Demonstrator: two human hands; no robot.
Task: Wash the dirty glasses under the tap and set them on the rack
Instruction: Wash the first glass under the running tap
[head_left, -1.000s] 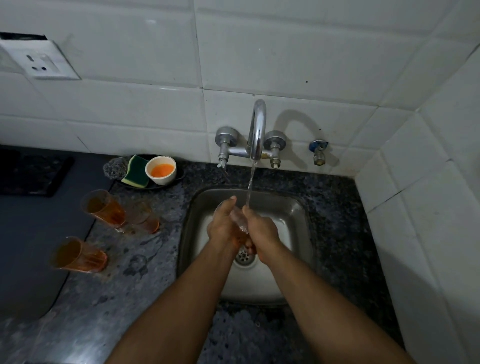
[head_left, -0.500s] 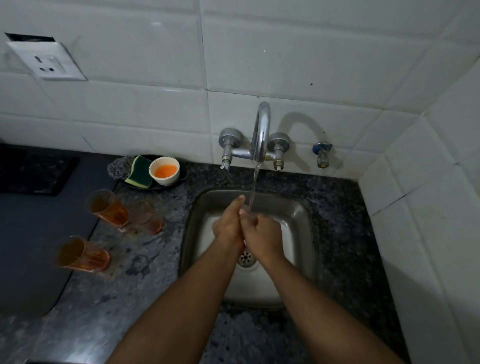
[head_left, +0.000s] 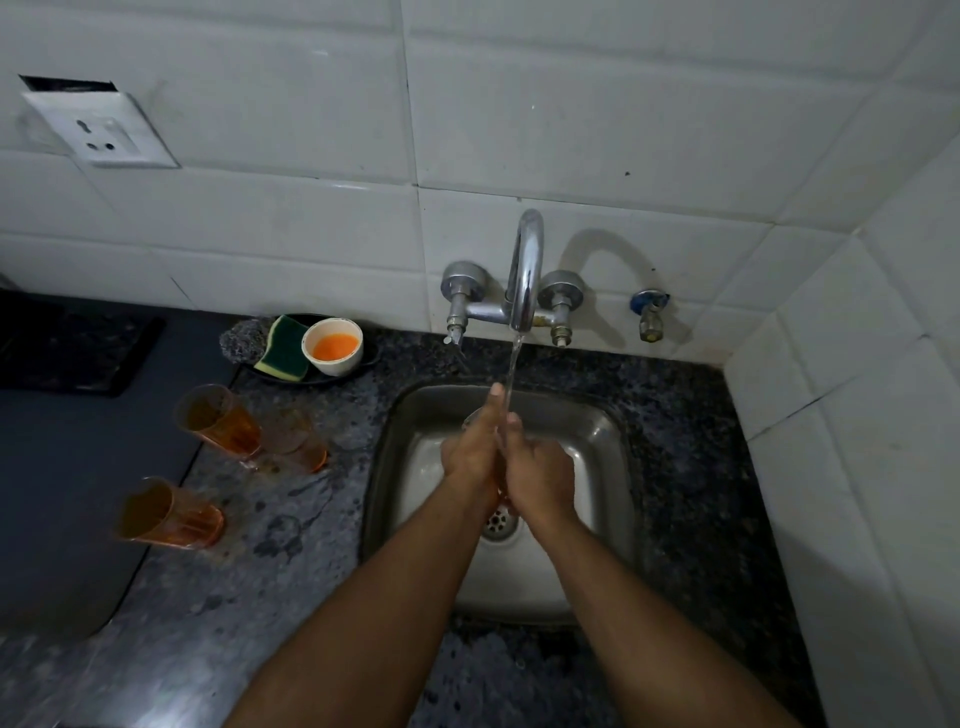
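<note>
Clamps the glass (head_left: 500, 441) between left hand (head_left: 470, 452) and right hand (head_left: 540, 467), over the middle of the sink (head_left: 395, 426) and directly under the stream (head_left: 511, 369) from the tap (head_left: 525, 275). Wraps both hands round it from either side, pressed close, left thumb pointing up beside the water.

Differs from one second ago as follows: then showed a gap between the hands with the clear glass plainly visible in it; now shows the gap closed and little of the glass beyond a pale strip and a hint of rim. Has also shifted the grip slightly towards the back of the sink, nearer the stream.

Indicates rubbing and rinsing in progress, not a finished wash. Cannot tell whether residue remains inside.

Leaves three dirty glasses (head_left: 218, 418) on the worktop (head_left: 291, 545) left of the sink, orange-tinted: two close together near the sink's back-left corner, one nearer the front edge. Keeps sponge (head_left: 285, 345) and bowl (head_left: 332, 345) of orange liquid at the back edge, against the wall.

Shows no rack anywhere. Puts the task at an early stage. Expect wet glass to be slippery; keep the grip firm before lifting clear of the sink.
</note>
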